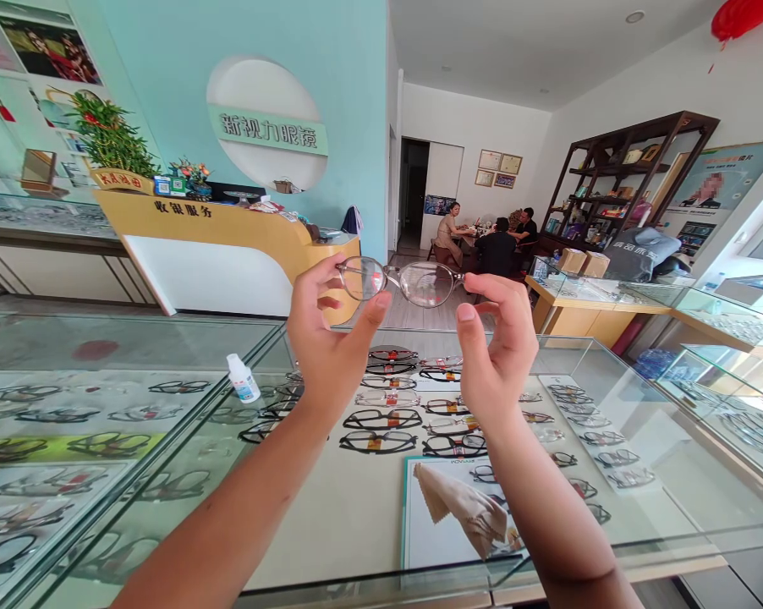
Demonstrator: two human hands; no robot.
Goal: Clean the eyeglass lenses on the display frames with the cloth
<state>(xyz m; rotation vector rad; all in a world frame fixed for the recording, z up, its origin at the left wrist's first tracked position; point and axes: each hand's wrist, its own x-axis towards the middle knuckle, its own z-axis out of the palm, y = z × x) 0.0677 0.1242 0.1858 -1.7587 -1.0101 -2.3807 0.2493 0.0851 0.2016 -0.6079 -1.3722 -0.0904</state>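
Note:
A pair of clear-framed eyeglasses (427,284) is held up in the air above the glass display counter. My left hand (337,326) grips its left end, thumb below the left lens and fingers behind. At the right end, my right hand (499,338) pinches the frame near the hinge between thumb and fingers. Below the hands, a beige cleaning cloth (463,503) lies crumpled at the near part of the counter. A small white bottle (243,379) with a blue label stands on the glass, left of my left forearm.
Rows of eyeglasses (385,419) lie inside the glass counter (331,524). Further glass cases stand at the left and right. Behind is a yellow and white reception desk (210,254) with a plant (112,139). Several people (499,245) sit around a table at the back.

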